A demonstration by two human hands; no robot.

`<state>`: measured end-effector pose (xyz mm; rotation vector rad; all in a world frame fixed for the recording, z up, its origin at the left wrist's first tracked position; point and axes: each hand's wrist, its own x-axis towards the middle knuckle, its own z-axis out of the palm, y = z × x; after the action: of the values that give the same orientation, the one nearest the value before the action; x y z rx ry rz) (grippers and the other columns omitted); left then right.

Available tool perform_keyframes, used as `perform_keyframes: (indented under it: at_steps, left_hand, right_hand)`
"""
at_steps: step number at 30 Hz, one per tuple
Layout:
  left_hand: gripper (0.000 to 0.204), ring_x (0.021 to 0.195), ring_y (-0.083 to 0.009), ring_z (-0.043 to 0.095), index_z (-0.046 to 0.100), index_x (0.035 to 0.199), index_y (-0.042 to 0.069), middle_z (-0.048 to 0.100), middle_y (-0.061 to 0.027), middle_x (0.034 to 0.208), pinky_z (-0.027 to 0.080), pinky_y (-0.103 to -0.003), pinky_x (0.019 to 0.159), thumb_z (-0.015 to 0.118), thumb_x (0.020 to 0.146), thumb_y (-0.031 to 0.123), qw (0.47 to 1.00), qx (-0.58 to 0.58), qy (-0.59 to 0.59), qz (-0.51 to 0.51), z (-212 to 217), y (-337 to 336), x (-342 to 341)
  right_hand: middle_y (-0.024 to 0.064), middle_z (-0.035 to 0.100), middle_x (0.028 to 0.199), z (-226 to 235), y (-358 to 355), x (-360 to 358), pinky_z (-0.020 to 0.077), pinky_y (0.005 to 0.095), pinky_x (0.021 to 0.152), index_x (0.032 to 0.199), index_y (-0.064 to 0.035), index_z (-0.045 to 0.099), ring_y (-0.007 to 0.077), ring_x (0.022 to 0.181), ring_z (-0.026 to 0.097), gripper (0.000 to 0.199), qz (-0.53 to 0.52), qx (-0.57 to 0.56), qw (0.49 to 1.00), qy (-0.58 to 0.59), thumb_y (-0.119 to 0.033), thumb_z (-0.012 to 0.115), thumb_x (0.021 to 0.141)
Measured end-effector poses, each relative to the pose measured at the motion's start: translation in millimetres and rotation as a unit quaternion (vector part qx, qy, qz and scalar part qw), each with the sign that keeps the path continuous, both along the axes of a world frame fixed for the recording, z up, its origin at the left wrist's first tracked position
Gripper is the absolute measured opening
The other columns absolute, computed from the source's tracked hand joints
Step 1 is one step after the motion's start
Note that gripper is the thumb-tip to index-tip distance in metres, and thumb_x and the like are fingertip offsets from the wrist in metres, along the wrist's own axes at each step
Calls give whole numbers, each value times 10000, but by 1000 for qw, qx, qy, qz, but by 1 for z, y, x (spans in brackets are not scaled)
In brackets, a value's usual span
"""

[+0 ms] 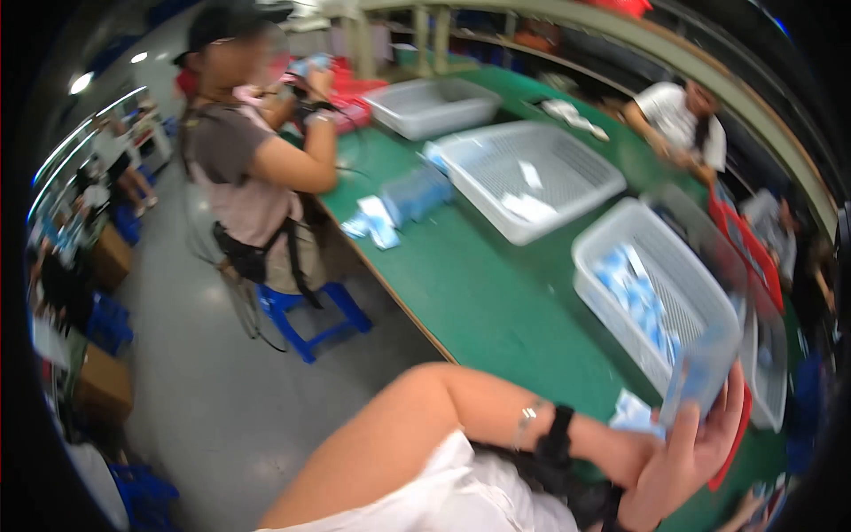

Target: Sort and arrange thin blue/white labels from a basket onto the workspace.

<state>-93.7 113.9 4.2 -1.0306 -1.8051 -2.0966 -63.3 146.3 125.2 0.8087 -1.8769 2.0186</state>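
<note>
The person's left hand (687,457) is reaching across the body at the lower right of the view, palm turned up toward the camera, and its fingers (731,399) are curling around the lower end of a clear plastic tray (709,297) that is rising tilted from the hand toward the upper left. The motion blur is hiding how tightly the hand is closing on it. The wrist is wearing a black strap (557,436) with a thin bracelet (528,421) just beside it. The right hand is not showing anywhere in the view. The tray is hanging over the near end of a white basket (612,306) holding small blue and white packets (640,297), which is resting on the green table (479,284). A single packet (636,412) is lying on the table just beside the hand. Farther up the table, 2 more white baskets are standing: a wide one (532,177) and a deeper one (433,105). A co-worker (257,160) is sitting at the table's left edge on a blue stool (306,310), and another person (683,120) is sitting at the far side.
</note>
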Motion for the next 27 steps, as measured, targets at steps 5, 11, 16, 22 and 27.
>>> perform_keyframes:
  at_steps: [5,11,16,22,27]
  left_hand:
    - [276,733,-85,569,690,1029,60,664,-22,895,461,-256,679,524,952,267,927,-44,-363,-82,55,-69,7]
    - [677,1007,-218,630,498,1288,0,633,-108,1118,482,-392,913,478,935,578,867,185,-394,-243,51,-63,-8]
    - [800,1048,-203,605,385,1375,-29,599,-122,1162,475,-349,930,717,813,433,970,38,-218,-96,61,-41,3]
    - [616,941,-143,610,513,1254,-46,630,-86,1050,496,-281,819,755,794,285,962,15,-267,-56,68,-40,12]
    - [560,915,-163,619,534,1223,-29,633,-83,1029,501,-287,822,718,791,276,955,0,-288,-73,66,-39,10]
  right_hand:
    - [105,609,1122,28,-6,-71,540,295,745,1327,63,445,147,980,602,536,137,-88,986,-41,-141,669,885]
    - [117,640,974,22,-4,-160,568,279,584,1117,69,566,172,789,644,306,28,-136,988,-66,-81,651,865]
    - [171,639,985,10,15,-167,551,292,510,1175,115,525,201,719,655,397,-53,-122,990,-43,-69,646,845]
    - [212,644,1005,21,10,-133,546,340,590,1213,108,505,265,743,664,471,-187,-57,980,33,-75,672,812]
    - [261,604,1083,18,17,-142,482,433,842,1232,83,499,410,947,599,494,-361,71,883,292,-60,670,790]
